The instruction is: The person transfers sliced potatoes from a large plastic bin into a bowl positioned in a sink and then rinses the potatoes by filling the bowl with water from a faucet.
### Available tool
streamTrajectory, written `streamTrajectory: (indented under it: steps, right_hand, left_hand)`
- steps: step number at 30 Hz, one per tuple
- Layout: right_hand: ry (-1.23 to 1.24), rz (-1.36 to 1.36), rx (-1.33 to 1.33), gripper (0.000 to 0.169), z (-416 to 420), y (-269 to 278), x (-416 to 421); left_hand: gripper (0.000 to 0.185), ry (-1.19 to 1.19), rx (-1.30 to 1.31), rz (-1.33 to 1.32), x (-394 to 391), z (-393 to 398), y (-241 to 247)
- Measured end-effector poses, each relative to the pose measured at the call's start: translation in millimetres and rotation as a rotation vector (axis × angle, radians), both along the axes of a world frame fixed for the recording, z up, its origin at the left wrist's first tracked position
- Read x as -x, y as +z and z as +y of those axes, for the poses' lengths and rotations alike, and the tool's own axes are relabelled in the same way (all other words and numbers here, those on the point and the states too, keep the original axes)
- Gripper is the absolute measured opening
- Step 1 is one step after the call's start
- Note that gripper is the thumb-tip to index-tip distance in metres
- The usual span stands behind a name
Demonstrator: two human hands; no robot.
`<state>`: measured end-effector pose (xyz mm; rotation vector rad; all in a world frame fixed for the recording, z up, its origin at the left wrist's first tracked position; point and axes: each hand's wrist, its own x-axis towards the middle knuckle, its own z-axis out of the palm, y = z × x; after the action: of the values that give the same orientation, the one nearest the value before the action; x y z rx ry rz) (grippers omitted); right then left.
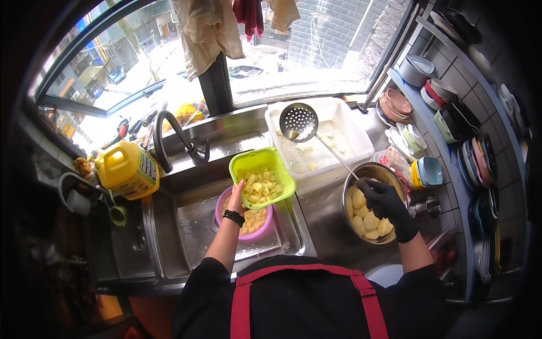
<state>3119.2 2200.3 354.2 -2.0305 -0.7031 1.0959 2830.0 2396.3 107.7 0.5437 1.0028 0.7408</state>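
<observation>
My bare left hand (236,197) grips the near-left side of a green plastic basket (289,185), which holds diced potatoes (260,186). The basket is over a pink-purple basin (271,218) in the sink, and more diced potatoes (254,222) show in that basin. In a black glove, my right hand (383,203) is shut on the handle of a perforated skimmer (298,120). A potato piece (293,134) lies in its bowl, above a white plastic tub (360,146) of cloudy water with a few pieces. Under my right hand stands a steel pot (346,207) of peeled whole potatoes (360,212).
A black faucet (169,131) rises behind the stainless sink (186,237). To the left stands a yellow jug (127,169), with a green ladle (117,215) beside it. Stacked bowls and plates fill a shelf (449,140) at right. Cloths (207,34) hang before the window.
</observation>
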Motion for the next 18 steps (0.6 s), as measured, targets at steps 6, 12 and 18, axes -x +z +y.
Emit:
streamTrajectory:
  steps: [6,12,18]
  right_hand:
    - [0.128,-0.093,0.021,0.037,-18.4,11.8,11.3]
    - [0.242,-0.722,-0.204,0.033,-2.9,-43.5,-44.4]
    - [0.473,-1.514,-0.374,0.024,19.3,-134.3,-140.2]
  left_hand:
    - [0.048,0.030,-0.006,-0.016,4.3,-0.1,-5.1]
    - [0.047,0.025,-0.002,-0.007,2.1,-0.1,-6.1]
    - [0.046,0.024,-0.008,-0.019,-2.5,2.6,-6.4]
